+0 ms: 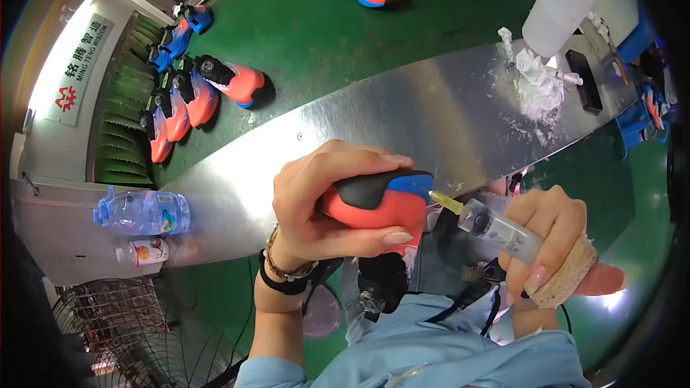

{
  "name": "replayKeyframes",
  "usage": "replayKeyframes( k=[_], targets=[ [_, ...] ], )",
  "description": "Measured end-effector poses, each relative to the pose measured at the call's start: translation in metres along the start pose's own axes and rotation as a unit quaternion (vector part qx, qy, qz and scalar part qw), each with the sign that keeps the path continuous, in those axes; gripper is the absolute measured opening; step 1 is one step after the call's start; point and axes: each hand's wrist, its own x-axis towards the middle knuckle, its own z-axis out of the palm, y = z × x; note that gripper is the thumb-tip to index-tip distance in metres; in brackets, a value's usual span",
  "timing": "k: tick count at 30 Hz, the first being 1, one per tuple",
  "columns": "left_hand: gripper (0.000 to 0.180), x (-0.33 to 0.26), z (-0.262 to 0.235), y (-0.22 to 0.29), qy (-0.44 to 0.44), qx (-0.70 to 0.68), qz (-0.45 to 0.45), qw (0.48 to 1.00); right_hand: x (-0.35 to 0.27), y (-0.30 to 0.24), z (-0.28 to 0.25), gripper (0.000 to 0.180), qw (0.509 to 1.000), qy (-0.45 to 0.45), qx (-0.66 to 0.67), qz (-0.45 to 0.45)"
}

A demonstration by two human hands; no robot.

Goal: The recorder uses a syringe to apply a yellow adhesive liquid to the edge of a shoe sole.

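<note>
**Light blue top, two bands at the left wrist**

The person wears a light blue top (pixel 431 348), its thin-looking cloth creased across the front, with a small pale mark (pixel 406 375) too blurred to make out. The left sleeve (pixel 269 372), in the same blue, stops well short of the wrist. Around that wrist run a slim bracelet (pixel 280 264) in brownish and golden tones and, just beside it, a wider plain black band (pixel 290 287). The left thumbnail (pixel 397 238) is smooth, glossy and rounded.
</note>
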Motion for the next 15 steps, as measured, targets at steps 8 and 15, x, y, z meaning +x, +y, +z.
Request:
replayKeyframes(
  k=[8,15],
  targets=[
    [0.051,0.009,0.007,-0.006,-0.022,0.014,0.024,0.999,0.007,0.004,-0.007,0.061,0.998,0.016,0.041,0.047],
    [0.054,0.011,-0.004,-0.015,-0.026,0.025,0.037,0.999,-0.004,0.017,-0.014,0.076,0.997,0.043,0.067,0.021]
  ],
)
